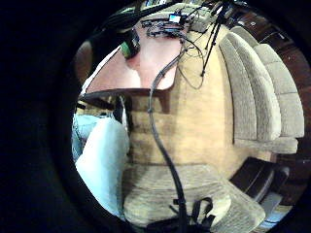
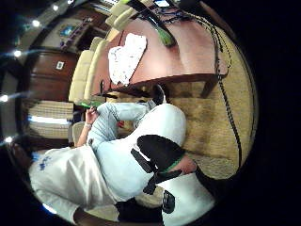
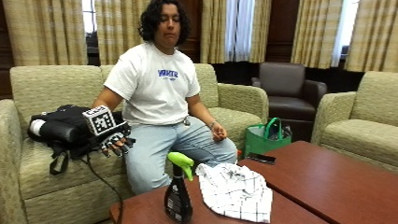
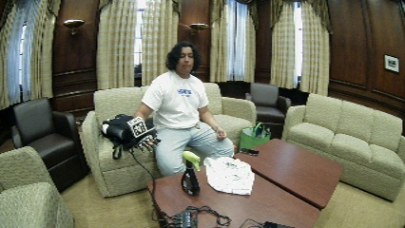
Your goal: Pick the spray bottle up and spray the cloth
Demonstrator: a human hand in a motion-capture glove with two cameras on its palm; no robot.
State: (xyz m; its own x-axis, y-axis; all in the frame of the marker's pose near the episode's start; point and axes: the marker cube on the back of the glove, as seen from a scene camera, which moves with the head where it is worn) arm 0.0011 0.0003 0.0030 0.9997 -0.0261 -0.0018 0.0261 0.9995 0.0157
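Gloved right hand (image 3: 114, 140): held up beside the person's knee, well apart from the table, fingers loosely curled downward with nothing in them
Spray bottle (image 3: 178, 193): dark body, green trigger head, standing upright on the near edge of the wooden table (image 3: 323, 179), untouched
Checked cloth (image 3: 236, 190): white, crumpled, lying on the table just beside the bottle
Done: nothing yet, by my reckoning
Left: reach over, take the bottle, lift it, aim at the cloth, spray
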